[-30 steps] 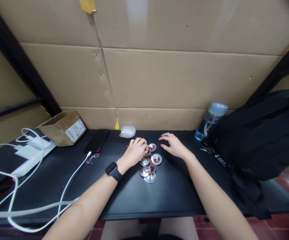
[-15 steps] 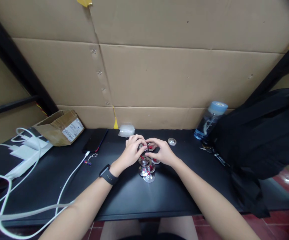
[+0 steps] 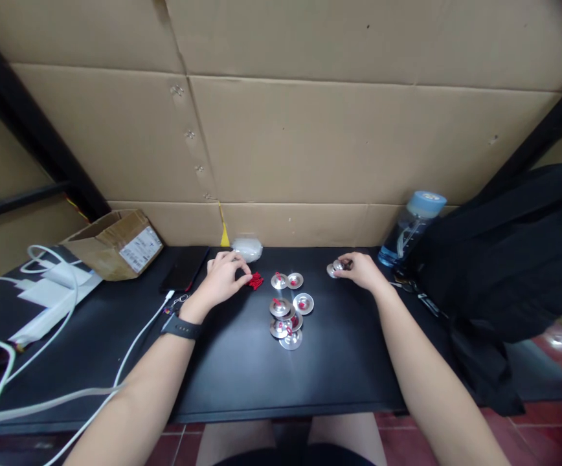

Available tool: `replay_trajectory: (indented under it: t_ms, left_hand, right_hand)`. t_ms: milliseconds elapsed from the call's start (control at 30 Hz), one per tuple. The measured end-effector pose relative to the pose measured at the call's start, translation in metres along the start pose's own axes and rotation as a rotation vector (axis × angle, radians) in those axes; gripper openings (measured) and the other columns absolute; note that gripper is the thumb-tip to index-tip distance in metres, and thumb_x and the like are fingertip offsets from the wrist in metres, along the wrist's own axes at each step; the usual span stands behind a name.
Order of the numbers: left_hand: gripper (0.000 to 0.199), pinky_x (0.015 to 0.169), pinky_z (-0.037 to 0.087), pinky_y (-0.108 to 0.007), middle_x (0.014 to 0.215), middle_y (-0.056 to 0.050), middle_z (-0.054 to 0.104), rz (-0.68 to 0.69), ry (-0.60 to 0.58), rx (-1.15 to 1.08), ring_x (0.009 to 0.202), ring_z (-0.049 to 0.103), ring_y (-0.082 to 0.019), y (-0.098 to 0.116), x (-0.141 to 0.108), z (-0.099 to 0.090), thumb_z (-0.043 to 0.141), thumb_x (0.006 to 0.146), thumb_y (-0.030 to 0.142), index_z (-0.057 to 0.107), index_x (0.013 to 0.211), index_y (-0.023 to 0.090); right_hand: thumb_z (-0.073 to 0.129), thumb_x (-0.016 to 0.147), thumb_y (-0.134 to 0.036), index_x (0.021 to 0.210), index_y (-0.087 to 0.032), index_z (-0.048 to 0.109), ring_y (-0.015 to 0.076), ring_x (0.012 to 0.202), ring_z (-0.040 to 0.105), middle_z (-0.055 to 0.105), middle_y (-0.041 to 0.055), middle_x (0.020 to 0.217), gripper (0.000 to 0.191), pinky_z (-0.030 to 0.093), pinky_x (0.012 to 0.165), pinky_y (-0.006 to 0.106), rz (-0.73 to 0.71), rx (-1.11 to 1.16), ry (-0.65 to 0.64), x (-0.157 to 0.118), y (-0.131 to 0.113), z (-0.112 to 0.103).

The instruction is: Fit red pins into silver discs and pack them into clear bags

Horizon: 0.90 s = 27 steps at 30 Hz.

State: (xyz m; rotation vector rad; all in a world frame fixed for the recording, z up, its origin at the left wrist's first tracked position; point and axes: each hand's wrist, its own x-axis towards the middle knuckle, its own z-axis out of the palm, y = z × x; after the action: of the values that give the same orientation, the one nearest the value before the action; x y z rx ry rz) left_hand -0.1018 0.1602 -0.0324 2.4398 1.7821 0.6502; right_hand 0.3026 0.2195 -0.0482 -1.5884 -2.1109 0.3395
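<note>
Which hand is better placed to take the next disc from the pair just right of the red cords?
Probably the left hand: it is at the red cords, close beside that pair of discs. The right hand is farther away, its fingers at other silver discs.

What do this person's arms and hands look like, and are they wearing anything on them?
The left hand and right hand have no gloves on. No sleeves cover the forearms we can see. Around the left wrist is a dark band, like a watch strap, with a row of little holes. The right wrist has no band.
</note>
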Motion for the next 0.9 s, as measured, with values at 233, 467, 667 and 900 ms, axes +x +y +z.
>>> replay_trajectory:
  t_ms: [233,467,667,900]
  left_hand:
    - [0.015,0.095,0.037,-0.047,0.117,-0.006,0.068,-0.006,-0.030,-0.033,0.118,0.050,-0.032,0.007,0.000,0.011,0.069,0.087,0.041,0.074,0.086,0.027]
    - [0.020,0.093,0.037,-0.045,0.115,-0.006,0.069,0.054,-0.033,0.010,0.117,0.050,-0.032,0.014,-0.001,0.016,0.065,0.091,0.045,0.070,0.100,0.028]
    - [0.016,0.093,0.037,-0.044,0.116,-0.006,0.069,0.072,-0.006,0.008,0.117,0.050,-0.031,0.018,-0.001,0.019,0.063,0.093,0.039,0.069,0.103,0.028]
    - [0.016,0.095,0.037,-0.044,0.118,-0.006,0.068,0.146,-0.004,-0.043,0.119,0.050,-0.030,0.030,-0.002,0.020,0.058,0.097,0.037,0.070,0.101,0.026]
  right_hand:
    - [0.082,0.073,-0.032,0.107,-0.022,0.080,0.0218,0.084,0.072,0.079,0.0043,0.095,0.035,0.054,0.081,0.031,-0.020,0.033,-0.088,0.000,0.007,0.008]
    - [0.079,0.081,-0.031,0.115,-0.026,0.078,0.0237,0.100,0.070,0.074,0.0073,0.111,0.034,0.052,0.095,0.036,-0.072,-0.052,-0.135,0.001,0.005,0.011]
    - [0.070,0.088,-0.016,0.124,-0.031,0.073,0.0245,0.119,0.059,0.065,0.0077,0.131,0.039,0.046,0.108,0.045,-0.380,0.011,-0.015,-0.002,-0.033,0.025]
    - [0.071,0.091,-0.019,0.099,-0.033,0.081,0.0253,0.115,0.058,0.067,0.0058,0.125,0.019,0.048,0.102,0.047,-0.551,0.052,-0.050,-0.003,-0.070,0.052]
